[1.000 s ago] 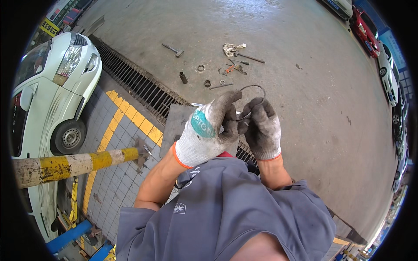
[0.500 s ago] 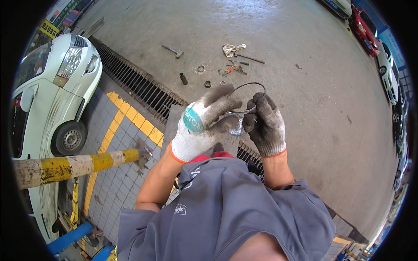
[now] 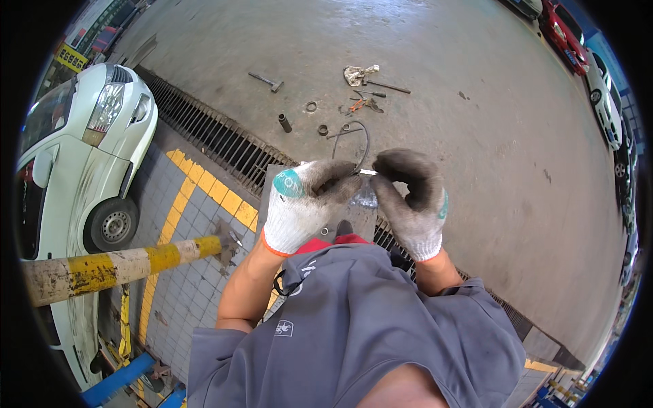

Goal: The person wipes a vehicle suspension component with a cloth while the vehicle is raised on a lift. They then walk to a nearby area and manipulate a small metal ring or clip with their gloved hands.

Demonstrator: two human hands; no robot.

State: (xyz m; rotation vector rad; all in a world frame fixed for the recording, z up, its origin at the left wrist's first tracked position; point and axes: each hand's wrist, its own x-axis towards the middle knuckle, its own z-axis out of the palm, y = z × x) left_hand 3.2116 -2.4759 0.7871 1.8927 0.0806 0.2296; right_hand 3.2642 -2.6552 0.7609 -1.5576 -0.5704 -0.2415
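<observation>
A thin black cable (image 3: 368,139) curves in a loop away from me, between and beyond my hands. My left hand (image 3: 299,194), in a white knit glove with dark, dirty fingers, pinches the cable. From its fingertips a short whitish end piece (image 3: 368,173) sticks out to the right. My right hand (image 3: 413,200), gloved alike and smeared by motion, has thumb and fingers closed in at that end piece. Its exact grip is hard to make out. A clear plastic bag (image 3: 366,198) shows below and between the hands, partly covered by them.
On the concrete floor ahead lie a hammer (image 3: 266,82), a dark socket (image 3: 284,123), metal rings (image 3: 311,107), orange-handled pliers (image 3: 358,107), a rod (image 3: 388,86) and a rag (image 3: 359,74). A drain grate (image 3: 211,115), striped post (image 3: 122,266) and white van (image 3: 81,149) stand left.
The cable has turned, its loop now reaching further ahead and left. The whitish end piece shows between my fingertips. My right hand has rolled over, its fingers curling inward.
</observation>
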